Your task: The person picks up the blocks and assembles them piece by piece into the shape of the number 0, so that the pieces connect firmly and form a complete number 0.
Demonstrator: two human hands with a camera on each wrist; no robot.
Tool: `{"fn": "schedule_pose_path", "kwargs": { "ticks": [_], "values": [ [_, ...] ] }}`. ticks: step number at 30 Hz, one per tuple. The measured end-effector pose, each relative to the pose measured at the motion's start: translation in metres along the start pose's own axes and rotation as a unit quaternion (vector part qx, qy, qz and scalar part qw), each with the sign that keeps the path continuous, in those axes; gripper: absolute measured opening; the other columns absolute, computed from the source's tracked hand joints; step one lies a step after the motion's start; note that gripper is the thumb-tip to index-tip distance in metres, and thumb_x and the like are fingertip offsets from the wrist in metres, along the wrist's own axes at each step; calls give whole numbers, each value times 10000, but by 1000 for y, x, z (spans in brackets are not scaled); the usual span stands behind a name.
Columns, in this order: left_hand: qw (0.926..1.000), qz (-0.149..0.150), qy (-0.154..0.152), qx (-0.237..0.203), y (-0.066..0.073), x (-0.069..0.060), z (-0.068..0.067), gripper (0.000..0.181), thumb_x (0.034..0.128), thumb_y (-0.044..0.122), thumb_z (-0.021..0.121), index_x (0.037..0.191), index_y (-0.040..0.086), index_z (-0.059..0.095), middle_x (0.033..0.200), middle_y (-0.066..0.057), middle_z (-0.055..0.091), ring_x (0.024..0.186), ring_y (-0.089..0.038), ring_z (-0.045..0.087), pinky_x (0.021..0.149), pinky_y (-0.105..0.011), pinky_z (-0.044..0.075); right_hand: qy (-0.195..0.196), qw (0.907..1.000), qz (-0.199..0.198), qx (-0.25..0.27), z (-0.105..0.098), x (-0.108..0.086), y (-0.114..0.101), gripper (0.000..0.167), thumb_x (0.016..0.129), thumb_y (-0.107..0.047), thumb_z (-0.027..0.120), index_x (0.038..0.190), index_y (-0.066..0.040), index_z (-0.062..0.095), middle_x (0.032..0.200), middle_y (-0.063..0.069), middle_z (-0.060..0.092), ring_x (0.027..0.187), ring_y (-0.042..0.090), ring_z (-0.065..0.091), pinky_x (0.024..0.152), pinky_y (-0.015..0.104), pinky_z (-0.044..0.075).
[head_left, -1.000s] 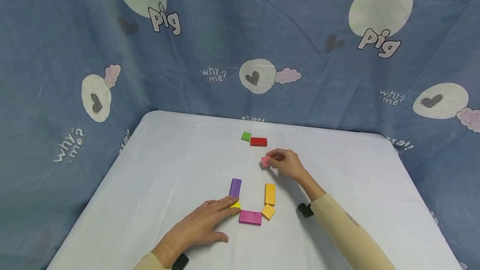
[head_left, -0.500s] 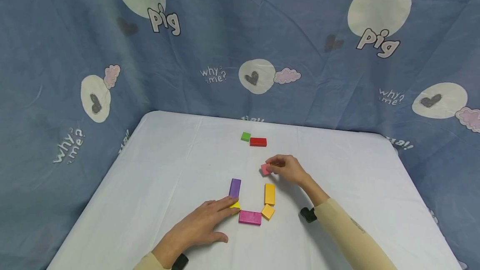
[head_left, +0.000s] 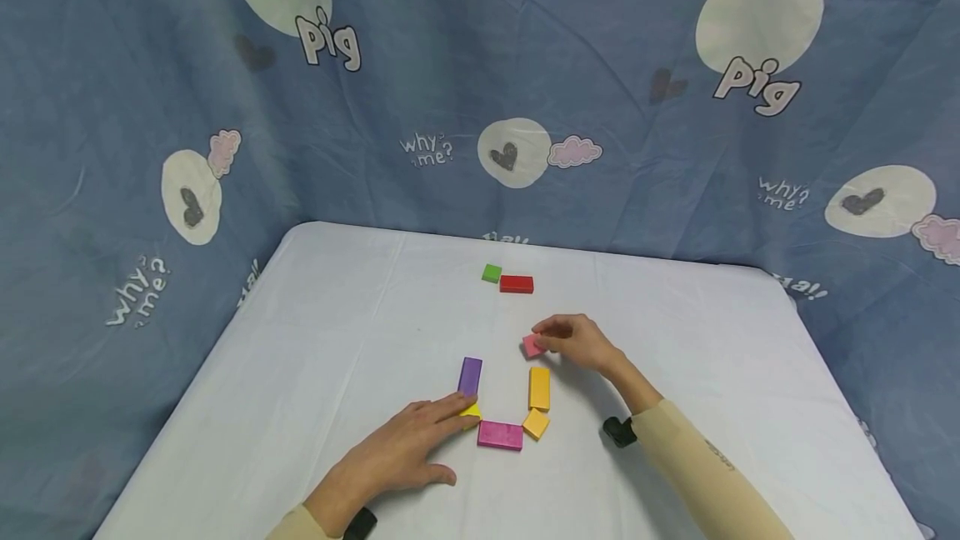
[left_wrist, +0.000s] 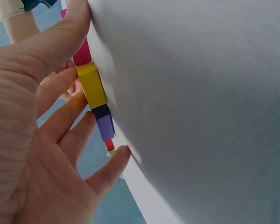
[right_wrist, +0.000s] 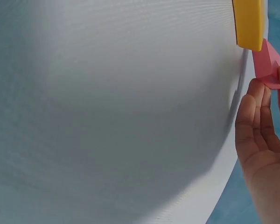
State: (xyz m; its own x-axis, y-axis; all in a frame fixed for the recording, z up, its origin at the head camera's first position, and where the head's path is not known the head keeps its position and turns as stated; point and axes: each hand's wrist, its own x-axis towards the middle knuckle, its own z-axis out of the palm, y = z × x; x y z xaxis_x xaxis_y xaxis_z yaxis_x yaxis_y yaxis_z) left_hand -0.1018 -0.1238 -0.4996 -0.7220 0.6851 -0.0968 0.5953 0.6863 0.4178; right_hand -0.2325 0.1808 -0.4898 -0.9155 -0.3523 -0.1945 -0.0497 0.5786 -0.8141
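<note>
In the head view my right hand [head_left: 577, 342] pinches a small pink block [head_left: 532, 346] between thumb and fingers, just beyond the orange rectangular block [head_left: 539, 388]. The right wrist view shows that pink block [right_wrist: 267, 66] at the fingertips, near the orange block's end. My left hand [head_left: 405, 446] lies with extended fingers touching the yellow block [head_left: 471, 412], which it partly covers. A purple block [head_left: 470, 376] lies beyond the yellow one. To its right are a magenta block [head_left: 500, 435] and a small orange block [head_left: 536, 423]; together the blocks form a U.
Farther back on the white table [head_left: 337, 315] lie a green block [head_left: 491, 273] and a red block [head_left: 517, 284], close side by side. A blue printed cloth [head_left: 420, 65] hangs behind the table.
My right hand has moved nearer with the pink block, away from the red block and towards the orange rectangular block. My left hand and the other blocks stay in place.
</note>
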Motion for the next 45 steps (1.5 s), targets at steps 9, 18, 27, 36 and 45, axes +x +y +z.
{"fn": "schedule_pose_path", "kwargs": {
  "ticks": [9, 18, 27, 36, 45],
  "values": [
    [10000, -57, -49, 10, 0, 1, 0, 752, 783, 437, 800, 1443, 253, 490, 1557, 42, 330, 1409, -157, 316, 1064, -472, 347, -130, 9997, 63, -219, 1, 0, 1, 256, 933, -223, 681, 1164, -112, 693, 1005, -7, 665, 893, 193, 560, 768, 313, 490],
    [9999, -62, -83, 77, 0, 2, 0, 751, 787, 451, 790, 1446, 260, 486, 1559, 44, 325, 1410, -158, 313, 1066, -470, 349, 121, 9973, -96, -724, 11, 2, 4, 225, 926, -181, 691, 1144, -127, 704, 1027, -18, 668, 908, 165, 593, 776, 291, 529],
    [9999, -74, -108, 16, 0, 2, -1, 750, 787, 447, 793, 1445, 260, 488, 1559, 41, 327, 1410, -162, 316, 1068, -478, 346, 329, 9957, -166, -850, 14, 2, 2, 216, 916, -157, 702, 1129, -127, 719, 1020, -4, 667, 884, 171, 589, 758, 284, 531],
    [10000, -17, -48, -30, -1, 1, 0, 749, 784, 439, 799, 1441, 251, 493, 1557, 35, 332, 1415, -159, 306, 1071, -478, 341, 394, 9922, -370, -1125, 17, -1, 1, 208, 915, -125, 698, 1120, -106, 727, 999, 2, 647, 851, 166, 551, 757, 273, 508],
    [9999, -94, -97, -42, -1, 1, 0, 752, 783, 444, 797, 1443, 255, 490, 1559, 39, 328, 1416, -158, 304, 1076, -480, 335, 304, 9924, -432, -1108, 17, -4, 1, 217, 924, -110, 683, 1137, -107, 724, 1018, 0, 647, 865, 161, 560, 773, 281, 514]
  ]
}}
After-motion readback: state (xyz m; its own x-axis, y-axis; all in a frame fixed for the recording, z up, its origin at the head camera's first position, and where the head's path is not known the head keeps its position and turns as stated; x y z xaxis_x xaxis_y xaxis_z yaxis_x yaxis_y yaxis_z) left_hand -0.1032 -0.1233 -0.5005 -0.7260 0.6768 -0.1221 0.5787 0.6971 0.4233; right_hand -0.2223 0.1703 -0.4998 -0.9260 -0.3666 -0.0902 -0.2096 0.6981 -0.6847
